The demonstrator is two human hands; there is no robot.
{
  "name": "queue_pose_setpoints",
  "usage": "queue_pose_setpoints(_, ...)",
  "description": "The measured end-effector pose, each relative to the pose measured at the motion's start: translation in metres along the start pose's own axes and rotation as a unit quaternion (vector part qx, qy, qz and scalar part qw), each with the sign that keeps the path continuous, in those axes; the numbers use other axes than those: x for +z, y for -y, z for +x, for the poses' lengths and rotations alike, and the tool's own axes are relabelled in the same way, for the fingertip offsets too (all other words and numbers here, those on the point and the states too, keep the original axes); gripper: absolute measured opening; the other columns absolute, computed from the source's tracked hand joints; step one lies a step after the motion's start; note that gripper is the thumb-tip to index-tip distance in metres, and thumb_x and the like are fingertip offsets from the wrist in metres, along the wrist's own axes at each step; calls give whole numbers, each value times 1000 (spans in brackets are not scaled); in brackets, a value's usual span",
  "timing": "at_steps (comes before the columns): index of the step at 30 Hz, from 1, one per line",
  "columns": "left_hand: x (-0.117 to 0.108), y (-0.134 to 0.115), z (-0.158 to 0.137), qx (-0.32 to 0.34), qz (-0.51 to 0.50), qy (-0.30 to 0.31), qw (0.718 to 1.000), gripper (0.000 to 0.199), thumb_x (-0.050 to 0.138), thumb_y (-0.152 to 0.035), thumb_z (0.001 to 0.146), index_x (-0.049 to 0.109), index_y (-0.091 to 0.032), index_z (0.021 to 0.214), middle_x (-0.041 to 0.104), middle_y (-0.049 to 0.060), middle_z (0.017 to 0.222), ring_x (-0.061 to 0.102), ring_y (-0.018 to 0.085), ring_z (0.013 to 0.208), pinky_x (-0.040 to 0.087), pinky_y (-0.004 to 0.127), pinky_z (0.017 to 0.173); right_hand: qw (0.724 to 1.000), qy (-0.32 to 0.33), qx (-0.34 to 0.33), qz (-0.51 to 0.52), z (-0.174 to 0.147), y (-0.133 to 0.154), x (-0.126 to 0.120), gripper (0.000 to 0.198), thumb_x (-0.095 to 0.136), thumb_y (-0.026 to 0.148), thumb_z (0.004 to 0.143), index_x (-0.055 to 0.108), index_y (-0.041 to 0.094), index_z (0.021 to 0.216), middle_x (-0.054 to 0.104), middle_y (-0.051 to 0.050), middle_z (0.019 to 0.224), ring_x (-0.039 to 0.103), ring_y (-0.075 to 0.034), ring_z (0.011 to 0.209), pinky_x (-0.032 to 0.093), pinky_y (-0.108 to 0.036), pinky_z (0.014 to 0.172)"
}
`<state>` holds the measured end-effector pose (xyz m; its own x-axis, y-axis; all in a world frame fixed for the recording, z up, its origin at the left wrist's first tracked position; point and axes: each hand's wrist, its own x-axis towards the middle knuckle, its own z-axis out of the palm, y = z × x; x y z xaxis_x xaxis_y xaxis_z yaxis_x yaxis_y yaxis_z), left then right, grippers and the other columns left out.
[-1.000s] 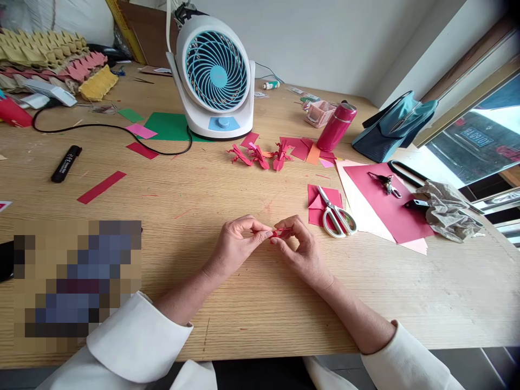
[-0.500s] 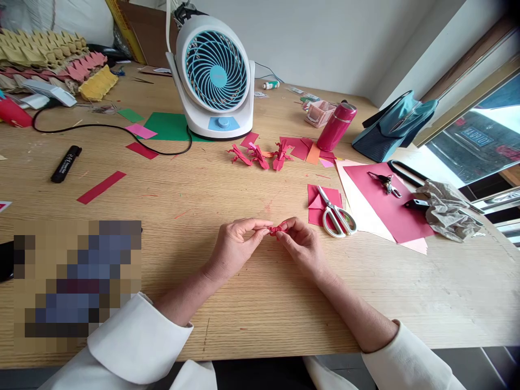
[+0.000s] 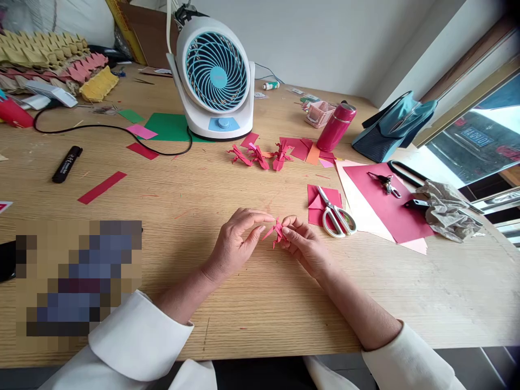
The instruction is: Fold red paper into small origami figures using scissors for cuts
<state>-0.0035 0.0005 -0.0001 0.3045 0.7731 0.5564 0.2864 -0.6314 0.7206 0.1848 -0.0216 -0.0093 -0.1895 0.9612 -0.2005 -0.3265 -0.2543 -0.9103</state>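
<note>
Between the thumb and fingers of my right hand [image 3: 305, 246] is a small red origami figure [image 3: 278, 234] with thin pointed parts sticking out. My left hand [image 3: 238, 238] is just left of it, thumb and forefinger apart, the forefinger's tip close to the figure's top; whether it touches I cannot tell. Farther back on the table, several similar red origami figures [image 3: 260, 156] stand in a row. White-handled scissors [image 3: 338, 216] lie on red paper squares [image 3: 314, 214], to the right of my hands.
A white fan [image 3: 219, 76] stands at the back. A pink-red flask [image 3: 336, 127], a teal bag [image 3: 392, 127] and large paper sheets [image 3: 390, 206] with keys are to the right. A black marker [image 3: 67, 164] and a red strip [image 3: 102, 188] lie left, near a black cord [image 3: 134, 128].
My left hand's thumb and forefinger have come apart and released the origami figure. The figure has turned, showing more of its shape, while my right hand keeps its pinch.
</note>
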Motion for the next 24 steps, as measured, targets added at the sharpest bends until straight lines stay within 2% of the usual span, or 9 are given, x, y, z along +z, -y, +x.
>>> queue_pose_setpoints(3,0,-1,2,28,-50,38,998,16,60,-16,93,72,-22,102,74,7,112,65,19,109,50,35,99,998,28,44,30,-1,0,1,35,83,42,73,57,22,85,54,5,71,48,-8,55,45,-22,57)
queue_pose_setpoints(6,0,0,2,10,-120,62,991,11,64,-19,91,73,-22,96,75,7,109,66,20,109,50,37,100,994,52,77,51,-2,2,2,36,84,42,72,57,21,84,56,5,69,48,-8,53,46,-23,57)
queue_pose_setpoints(9,0,1,0,-38,-177,78,980,8,66,-23,90,73,-20,90,76,7,98,68,20,103,52,36,97,992,84,87,41,-4,3,3,36,85,42,72,59,21,85,59,5,69,50,-7,53,46,-21,55)
queue_pose_setpoints(11,0,1,-1,-99,-208,84,970,12,67,-29,90,73,-19,88,75,7,90,70,19,91,56,33,87,990,115,77,-6,-6,3,5,35,79,47,77,58,21,89,62,4,70,54,-8,54,45,-20,52)
queue_pose_setpoints(13,1,2,-2,-164,-241,78,953,18,70,-35,88,72,-17,88,75,6,84,71,17,78,57,29,75,984,152,59,-71,-6,1,6,36,70,53,85,57,21,94,64,2,67,55,-10,52,44,-20,48)
queue_pose_setpoints(15,1,2,-1,-214,-276,68,935,23,72,-38,85,70,-16,91,74,5,80,70,16,72,57,27,68,979,158,30,-126,-6,-2,6,37,63,56,89,56,21,97,63,3,65,53,-10,48,42,-21,45)
queue_pose_setpoints(18,3,3,1,-256,-313,62,912,29,75,-38,82,65,-15,97,71,2,74,69,15,67,56,26,65,981,93,-58,-160,-4,-7,4,33,64,51,90,57,21,101,58,4,68,49,-9,52,40,-21,47)
queue_pose_setpoints(21,4,6,1,-268,-316,61,908,28,74,-36,82,63,-15,96,67,0,72,68,13,66,55,25,65,973,40,-156,-167,-2,-10,1,28,67,44,90,60,22,106,56,2,75,51,-11,63,43,-24,57)
queue_pose_setpoints(24,6,9,-1,-270,-301,68,912,27,73,-35,83,61,-15,96,65,-1,71,67,12,65,53,24,63,966,29,-191,-173,-3,-11,-1,24,66,40,91,62,23,107,58,0,82,53,-13,71,46,-26,64)
